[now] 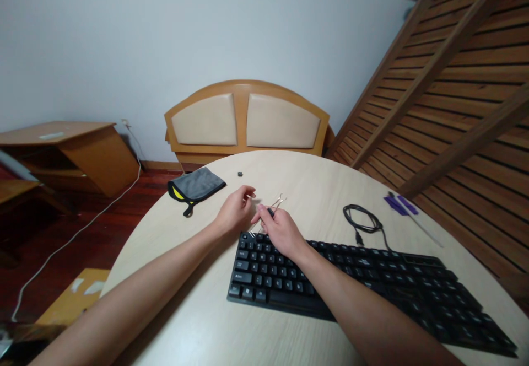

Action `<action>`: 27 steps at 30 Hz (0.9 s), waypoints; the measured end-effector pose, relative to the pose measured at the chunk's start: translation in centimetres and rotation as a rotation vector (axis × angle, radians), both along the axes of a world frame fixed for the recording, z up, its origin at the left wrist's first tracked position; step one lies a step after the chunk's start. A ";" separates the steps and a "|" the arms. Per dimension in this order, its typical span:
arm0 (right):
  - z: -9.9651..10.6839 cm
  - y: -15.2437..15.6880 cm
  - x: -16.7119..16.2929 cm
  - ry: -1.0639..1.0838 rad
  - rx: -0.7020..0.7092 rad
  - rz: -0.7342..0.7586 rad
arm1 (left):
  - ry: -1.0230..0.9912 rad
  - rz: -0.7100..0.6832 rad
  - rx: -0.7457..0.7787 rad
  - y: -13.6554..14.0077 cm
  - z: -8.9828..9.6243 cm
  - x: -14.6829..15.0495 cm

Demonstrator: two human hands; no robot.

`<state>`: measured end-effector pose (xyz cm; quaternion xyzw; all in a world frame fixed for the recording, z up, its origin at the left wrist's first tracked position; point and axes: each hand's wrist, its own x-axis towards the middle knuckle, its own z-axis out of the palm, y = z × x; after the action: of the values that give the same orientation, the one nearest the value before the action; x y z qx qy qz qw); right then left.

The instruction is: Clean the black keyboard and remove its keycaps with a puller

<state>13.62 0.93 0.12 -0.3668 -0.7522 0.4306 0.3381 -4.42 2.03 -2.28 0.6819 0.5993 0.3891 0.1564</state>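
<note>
Here on the table (206, 333), the keyboard (281, 278) sits near and to the right, the cable (363, 220) right behind it, the brush (421, 226) farther right. Over to the left, the cloth (200, 183), with the keycap (240, 174) just right of it. Beyond the table stands the headboard (242, 118); desk (93, 159) far left, slats (450, 57) far right.

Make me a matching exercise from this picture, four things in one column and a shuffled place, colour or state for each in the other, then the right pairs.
Column one
1. Wire tool
2. Cloth
3. Black cable
4. Small black piece

Column two
A. Loosely coiled, beyond the keyboard
B. Alone on the table, beyond the left hand
C. Held in the fingers of the right hand
D. Grey, with yellow showing at one end

Pairs: 1-C; 2-D; 3-A; 4-B
</note>
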 end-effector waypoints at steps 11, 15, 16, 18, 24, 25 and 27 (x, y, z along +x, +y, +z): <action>4.0 -1.6 1.1 -0.242 0.177 0.155 | -0.203 -0.541 -0.351 -7.0 4.9 -0.5; 6.0 -1.6 2.7 -0.345 0.221 0.255 | -0.185 -0.550 -0.382 -7.2 5.1 -0.3; 6.1 -1.4 3.0 -0.351 0.235 0.248 | -0.194 -0.545 -0.382 -7.2 4.9 -0.3; 5.9 -0.8 3.4 -0.336 0.265 0.239 | -0.202 -0.517 -0.370 -7.1 4.5 -0.2; 2.7 0.4 3.5 -0.066 0.120 0.165 | -0.130 -0.441 -0.359 -7.0 3.7 -0.1; 2.1 0.4 3.5 -0.018 0.071 0.142 | -0.115 -0.420 -0.357 -7.0 3.6 0.0; 1.2 0.2 3.5 0.070 -0.041 0.129 | -0.081 -0.379 -0.348 -7.1 3.4 0.1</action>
<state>17.08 1.15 1.31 -0.3090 -0.7530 0.4795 0.3280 -4.29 -5.06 1.17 0.7285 0.5120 0.2709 0.3656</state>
